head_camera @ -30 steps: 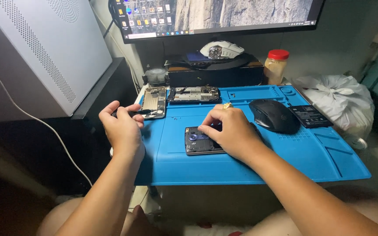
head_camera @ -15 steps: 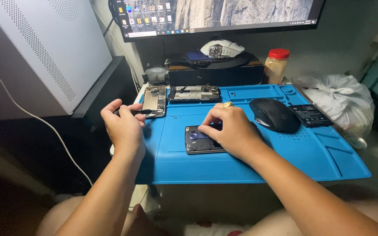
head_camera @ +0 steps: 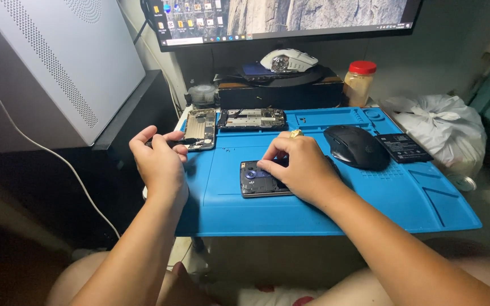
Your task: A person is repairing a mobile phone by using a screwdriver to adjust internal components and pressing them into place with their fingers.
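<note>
Step in hand: a dark phone [head_camera: 263, 179] is pinned flat under the right hand [head_camera: 301, 167], its fingertips pressed on the phone's upper part; it would best be kept from sliding while work is done on it.
Right grip: fingers drawn together and bearing down on the phone, not wrapped around it.
Left grip: the left hand [head_camera: 159, 161] is pinched shut on a thin dark tool [head_camera: 172, 142], held above the left edge of the blue mat [head_camera: 370, 198].
Advice: the tool tip should be brought in low and steady, with pressure kept even.
Location: the phone lies mid-mat on the desk, left of the black mouse [head_camera: 356, 146].
Long axis: roughly left to right; the camera end points left.
</note>
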